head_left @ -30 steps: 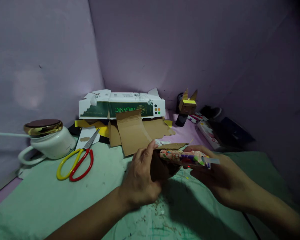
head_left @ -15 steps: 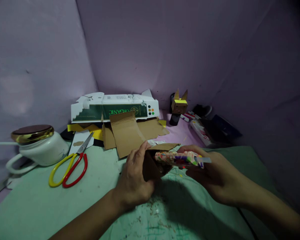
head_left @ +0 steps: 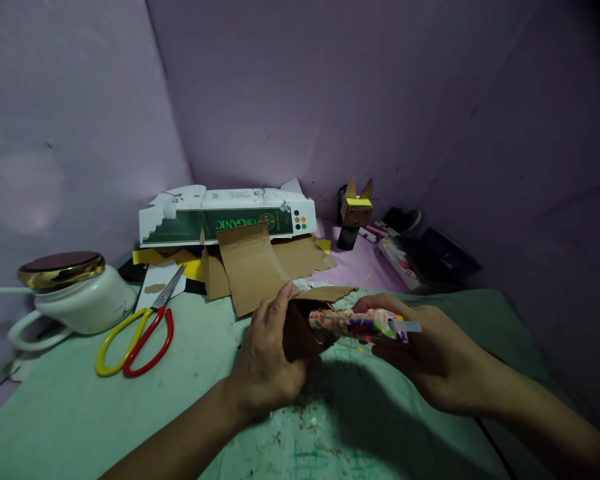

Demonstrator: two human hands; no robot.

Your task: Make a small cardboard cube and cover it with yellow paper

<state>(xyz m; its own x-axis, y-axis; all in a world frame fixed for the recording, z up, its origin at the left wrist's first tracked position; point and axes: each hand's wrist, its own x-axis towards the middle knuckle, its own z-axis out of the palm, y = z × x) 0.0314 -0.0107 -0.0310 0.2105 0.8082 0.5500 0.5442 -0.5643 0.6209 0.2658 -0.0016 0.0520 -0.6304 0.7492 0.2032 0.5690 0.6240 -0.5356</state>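
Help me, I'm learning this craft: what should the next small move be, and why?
I'd probably tilt the folded cardboard slightly with the left hand to show its inside: the right hand holds a patterned tool whose left end points toward the cardboard's dark opening, and its tip cannot be made out there.

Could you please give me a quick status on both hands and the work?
Left hand gripping folded cardboard. Right hand holding glue gun, front end at cardboard's opening, tip unseen. Scissors off left, clear of hands.
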